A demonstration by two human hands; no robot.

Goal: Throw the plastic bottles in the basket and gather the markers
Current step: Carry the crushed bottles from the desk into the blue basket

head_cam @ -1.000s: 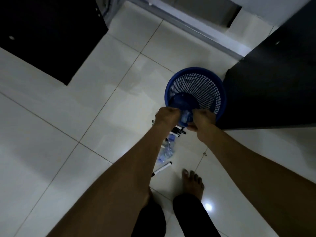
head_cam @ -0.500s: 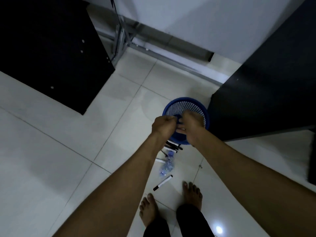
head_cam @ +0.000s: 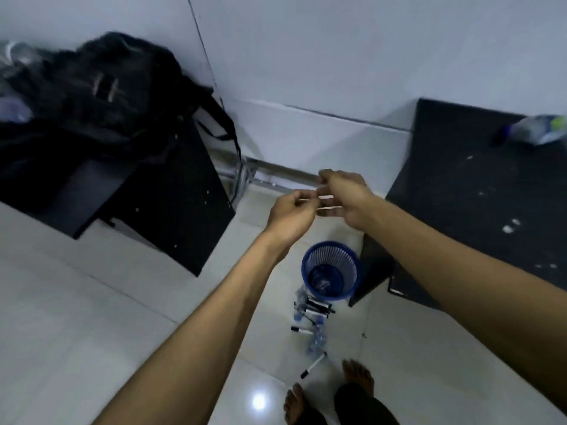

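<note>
Judging by their crumpled, see-through look, we take the plastic bottles (head_cam: 310, 329) for light, springy and a little slippery, best pinched around the squashed middle or by the neck. The markers (head_cam: 317, 308) look stiff, thin and apt to roll on the tile floor (head_cam: 92, 317), so we would close on the barrels, several at once.

From the head view, bottles and markers lie mixed on the floor, just beside the near wall of the blue basket (head_cam: 330, 271); one marker (head_cam: 313, 365) lies apart, nearer our feet. Something pale, probably a bottle, sits in the basket's bottom. Another bottle (head_cam: 535, 133) rests near the far edge of the black table on the right.

Our left hand (head_cam: 290, 213) is loosely curled, fingertips together; our right hand (head_cam: 343, 194) is half open, fingers apart. Whether they pinch anything, we cannot tell.

Against the earlier frames, both hands have risen from the basket rim, empty of the bottle, and our gaze has lifted to show the wall.
</note>
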